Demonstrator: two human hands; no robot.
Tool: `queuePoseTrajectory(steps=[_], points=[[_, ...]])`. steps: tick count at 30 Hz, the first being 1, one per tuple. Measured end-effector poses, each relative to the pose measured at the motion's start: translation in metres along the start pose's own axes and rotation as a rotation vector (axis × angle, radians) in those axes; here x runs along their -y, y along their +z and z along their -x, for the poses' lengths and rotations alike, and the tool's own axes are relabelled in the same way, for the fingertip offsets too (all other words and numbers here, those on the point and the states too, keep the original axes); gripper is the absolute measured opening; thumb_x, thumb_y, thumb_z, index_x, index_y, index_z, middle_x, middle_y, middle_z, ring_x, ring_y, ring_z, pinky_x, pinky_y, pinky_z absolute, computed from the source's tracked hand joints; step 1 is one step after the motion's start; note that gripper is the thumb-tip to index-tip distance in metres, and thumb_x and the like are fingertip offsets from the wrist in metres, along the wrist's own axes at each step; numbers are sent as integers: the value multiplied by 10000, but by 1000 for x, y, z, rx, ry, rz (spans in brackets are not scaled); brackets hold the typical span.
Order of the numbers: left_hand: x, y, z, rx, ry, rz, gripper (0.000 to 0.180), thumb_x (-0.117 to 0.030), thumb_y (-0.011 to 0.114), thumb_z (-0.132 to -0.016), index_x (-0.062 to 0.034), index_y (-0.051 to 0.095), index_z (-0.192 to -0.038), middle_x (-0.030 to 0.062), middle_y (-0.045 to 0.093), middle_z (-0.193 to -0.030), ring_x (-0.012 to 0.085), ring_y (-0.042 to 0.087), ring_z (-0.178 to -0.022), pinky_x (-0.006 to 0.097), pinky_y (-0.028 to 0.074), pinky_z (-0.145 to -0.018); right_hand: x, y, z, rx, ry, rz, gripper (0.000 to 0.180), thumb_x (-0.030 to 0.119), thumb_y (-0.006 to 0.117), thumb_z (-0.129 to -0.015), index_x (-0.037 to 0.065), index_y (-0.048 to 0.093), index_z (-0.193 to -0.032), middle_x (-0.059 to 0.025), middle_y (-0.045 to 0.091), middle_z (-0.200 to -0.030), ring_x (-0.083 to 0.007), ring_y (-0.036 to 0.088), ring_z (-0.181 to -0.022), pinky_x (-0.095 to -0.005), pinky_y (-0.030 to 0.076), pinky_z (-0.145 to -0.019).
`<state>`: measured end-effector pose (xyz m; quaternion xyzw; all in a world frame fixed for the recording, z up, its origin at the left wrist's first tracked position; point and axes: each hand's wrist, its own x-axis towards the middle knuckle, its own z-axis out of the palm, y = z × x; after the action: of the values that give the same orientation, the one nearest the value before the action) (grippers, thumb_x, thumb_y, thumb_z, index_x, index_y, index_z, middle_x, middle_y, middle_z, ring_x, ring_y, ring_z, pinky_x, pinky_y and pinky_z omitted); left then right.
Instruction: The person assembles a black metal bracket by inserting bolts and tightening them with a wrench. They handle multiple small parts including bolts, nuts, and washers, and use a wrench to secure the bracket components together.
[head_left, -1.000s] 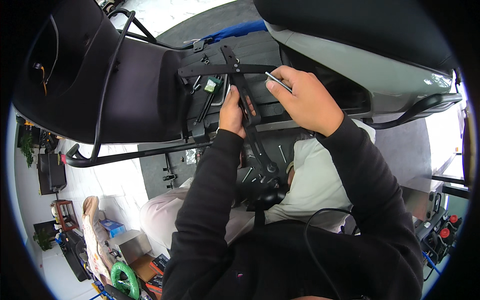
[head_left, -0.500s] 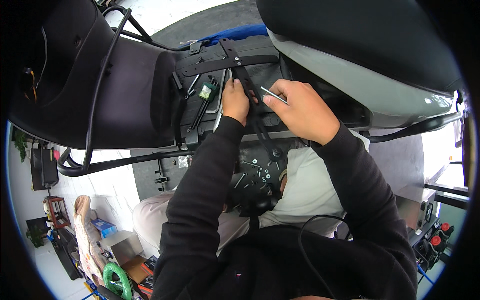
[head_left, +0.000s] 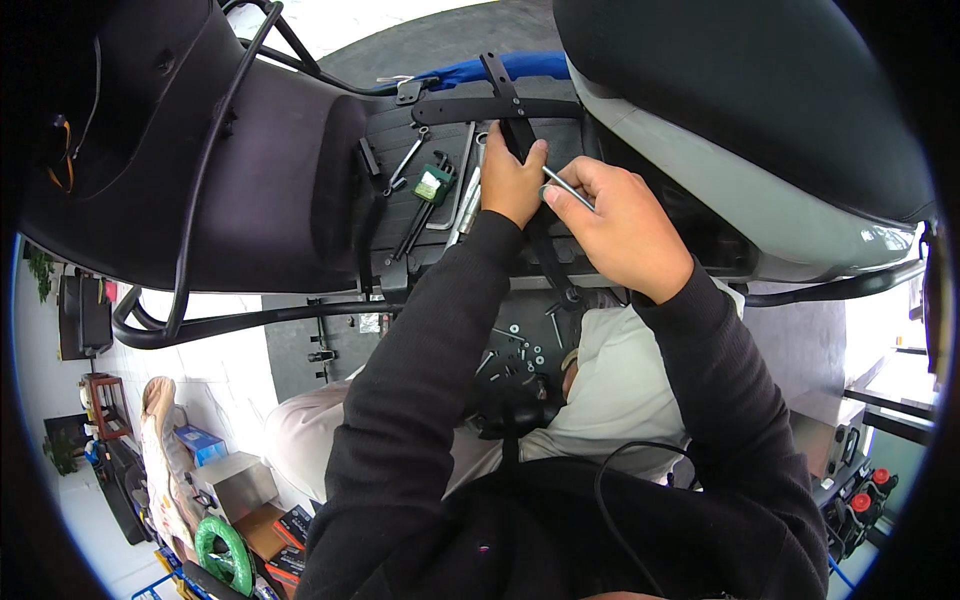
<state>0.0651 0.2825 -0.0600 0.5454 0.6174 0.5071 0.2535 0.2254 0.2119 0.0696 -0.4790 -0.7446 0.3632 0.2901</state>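
Observation:
My left hand (head_left: 515, 185) is closed around the long bar of a black cross-shaped metal bracket (head_left: 497, 106), which rests over the ribbed footboard of a scooter. In my right hand (head_left: 635, 230), a thin silver rod (head_left: 572, 190) is pinched between thumb and fingers. Its tip points up and left, close to the bar and my left thumb. Whether the rod touches the bar I cannot tell. Left of my left hand lie a green-holder hex key set (head_left: 433, 186), a small wrench (head_left: 408, 155), a bent silver bar (head_left: 462, 178) and a larger silver wrench (head_left: 470, 205).
The scooter's grey body and black seat (head_left: 740, 90) rise at right, its dark front panel (head_left: 265, 180) at left. Below the footboard, several bolts, nuts and washers (head_left: 515, 355) lie on a dark surface. A black tube rail (head_left: 260, 322) runs along the near side.
The view has shifted, so the scooter and tools sit farther right. My left thumb has come up beside the bar, and the rod in my right hand is nearer my left hand.

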Motion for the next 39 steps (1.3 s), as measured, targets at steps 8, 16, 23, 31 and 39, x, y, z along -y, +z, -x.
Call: queuePoseTrajectory(steps=[8, 16, 23, 31, 39], points=[[18, 8, -10, -2, -7, -19, 703, -253, 720, -970, 155, 451, -1474, 360, 609, -1373, 467, 618, -1274, 449, 484, -1096, -1, 3, -7, 3, -17, 21, 274, 208, 666, -1011, -65, 676, -995, -165, 685, -758, -208, 608, -658, -374, 495, -668], [21, 7, -11, 10, -94, -21, 623, -210, 731, -952, 148, 504, -1408, 340, 609, -1334, 465, 620, -1231, 461, 492, -1053, 3, 1, -11, 54, 11, 8, 298, 217, 653, -996, -73, 706, -1037, -237, 718, -805, -397, 722, -773, -440, 547, -719], [24, 11, -9, -44, -39, -45, 575, -159, 739, -940, 148, 529, -1379, 309, 613, -1318, 460, 613, -1218, 457, 486, -1053, 6, 1, -13, 67, 41, 9, 316, 224, 660, -996, -78, 715, -1068, -240, 731, -829, -384, 735, -785, -432, 555, -729], [16, 17, -1, -168, -96, 4, 475, -122, 738, -932, 145, 620, -1307, 322, 687, -1251, 432, 691, -1138, 421, 529, -984, 2, 4, -16, 53, 35, -47, 326, 225, 672, -987, -89, 729, -1054, -252, 746, -872, -387, 745, -811, -427, 567, -757], [6, 4, 18, -94, -100, -28, 413, -83, 634, -982, 97, 637, -1354, 297, 576, -1491, 420, 587, -1361, 416, 469, -1122, -2, 5, -17, 26, -22, -29, 315, 220, 647, -1010, -89, 703, -1013, -183, 745, -828, -257, 706, -749, -374, 541, -718]])
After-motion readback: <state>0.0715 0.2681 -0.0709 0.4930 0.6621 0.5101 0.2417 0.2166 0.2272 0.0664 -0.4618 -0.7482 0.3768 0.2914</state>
